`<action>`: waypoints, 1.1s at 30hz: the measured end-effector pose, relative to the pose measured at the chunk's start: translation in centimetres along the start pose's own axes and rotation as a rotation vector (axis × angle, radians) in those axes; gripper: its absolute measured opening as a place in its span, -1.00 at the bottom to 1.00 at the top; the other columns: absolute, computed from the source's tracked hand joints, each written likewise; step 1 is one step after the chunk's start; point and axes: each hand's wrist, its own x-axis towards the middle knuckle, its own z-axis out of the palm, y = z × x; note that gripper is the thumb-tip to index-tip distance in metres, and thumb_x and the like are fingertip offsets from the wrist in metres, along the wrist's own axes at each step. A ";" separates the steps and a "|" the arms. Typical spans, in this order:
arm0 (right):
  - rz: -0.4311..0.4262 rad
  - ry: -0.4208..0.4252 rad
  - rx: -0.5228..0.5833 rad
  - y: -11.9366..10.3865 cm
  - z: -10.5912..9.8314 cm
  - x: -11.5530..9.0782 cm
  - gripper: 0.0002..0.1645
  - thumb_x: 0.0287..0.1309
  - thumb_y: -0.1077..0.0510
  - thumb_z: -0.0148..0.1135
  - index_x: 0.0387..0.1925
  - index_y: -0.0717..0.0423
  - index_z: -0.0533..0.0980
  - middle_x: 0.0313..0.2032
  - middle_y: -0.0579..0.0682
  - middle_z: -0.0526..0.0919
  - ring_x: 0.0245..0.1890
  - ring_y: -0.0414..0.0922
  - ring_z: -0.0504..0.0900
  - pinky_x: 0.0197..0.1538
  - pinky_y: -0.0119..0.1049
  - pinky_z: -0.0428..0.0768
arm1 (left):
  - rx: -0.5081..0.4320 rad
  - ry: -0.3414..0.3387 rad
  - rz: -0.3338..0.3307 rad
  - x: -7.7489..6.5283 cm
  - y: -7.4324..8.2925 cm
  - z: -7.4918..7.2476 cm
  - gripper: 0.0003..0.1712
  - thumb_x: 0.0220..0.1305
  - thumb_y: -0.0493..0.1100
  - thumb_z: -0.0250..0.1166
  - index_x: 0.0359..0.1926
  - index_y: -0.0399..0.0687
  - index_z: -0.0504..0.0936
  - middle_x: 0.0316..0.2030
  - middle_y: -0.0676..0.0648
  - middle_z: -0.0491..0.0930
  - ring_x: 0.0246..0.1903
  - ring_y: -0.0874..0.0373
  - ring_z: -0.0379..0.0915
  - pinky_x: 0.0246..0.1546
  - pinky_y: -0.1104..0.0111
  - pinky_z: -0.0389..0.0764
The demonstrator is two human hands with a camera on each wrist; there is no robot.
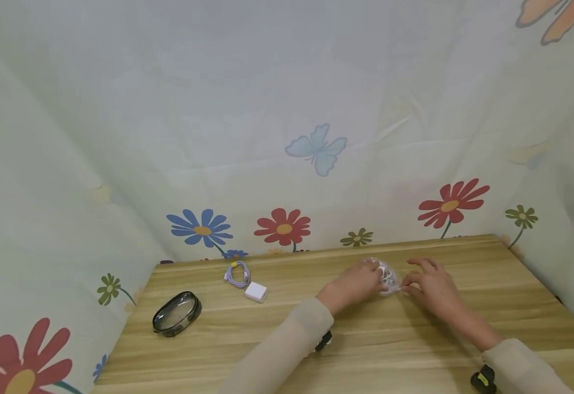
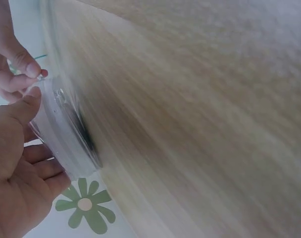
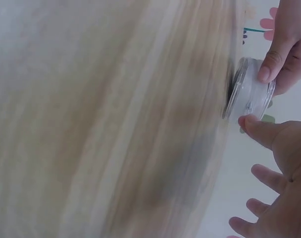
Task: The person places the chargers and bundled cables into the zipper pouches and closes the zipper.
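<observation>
A small clear oval pouch [image 1: 389, 280] with a white cable inside stands near the back right of the table. My left hand [image 1: 358, 282] grips it from the left; in the left wrist view its thumb lies on the zipper side of the pouch [image 2: 66, 134] and the fingers curl behind. My right hand [image 1: 434, 290] pinches the small zipper pull [image 2: 40, 77] at the pouch's right end between thumb and index finger. Its other fingers are spread away from the pouch, as the right wrist view shows. Part of the pouch is hidden behind my left hand.
On the left of the wooden table [image 1: 287, 350] lies a black-edged clear case [image 1: 175, 314]. A coiled lilac cable [image 1: 237, 274] and a white charger block [image 1: 256, 291] sit close together at the back. A flower-print curtain [image 1: 247, 180] hangs behind the table.
</observation>
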 end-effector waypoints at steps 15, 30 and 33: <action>0.051 -0.082 -0.083 0.6 0.5 1.5 -0.94 0.12 0.16 0.50 -0.37 -0.10 0.75 0.25 0.27 0.50 0.28 0.44 0.28 0.12 0.58 0.29 | 0.056 0.029 0.200 -0.8 -1.2 0.2 -0.59 0.57 0.10 0.06 0.24 0.09 0.60 0.26 -0.03 0.51 0.33 0.10 0.39 0.34 0.42 0.39; 0.003 -0.110 -0.018 -1.8 0.4 -0.1 -0.91 0.04 0.10 0.57 -0.47 -0.12 0.74 0.09 0.22 0.59 0.06 0.38 0.52 -0.21 0.36 0.56 | -0.018 -0.064 0.262 -0.6 -2.9 -0.6 -0.41 0.45 -0.22 0.27 0.42 0.23 0.45 0.40 0.14 0.41 0.40 0.23 0.28 0.38 0.48 0.29; 0.040 -0.111 0.015 -2.2 0.4 -0.7 -0.94 0.06 0.10 0.55 -0.43 -0.11 0.75 0.10 0.24 0.58 0.03 0.37 0.53 -0.20 0.34 0.57 | -0.014 -0.042 0.261 -0.5 -2.6 -0.5 -0.42 0.43 -0.23 0.29 0.40 0.27 0.48 0.36 0.16 0.44 0.36 0.28 0.32 0.36 0.50 0.31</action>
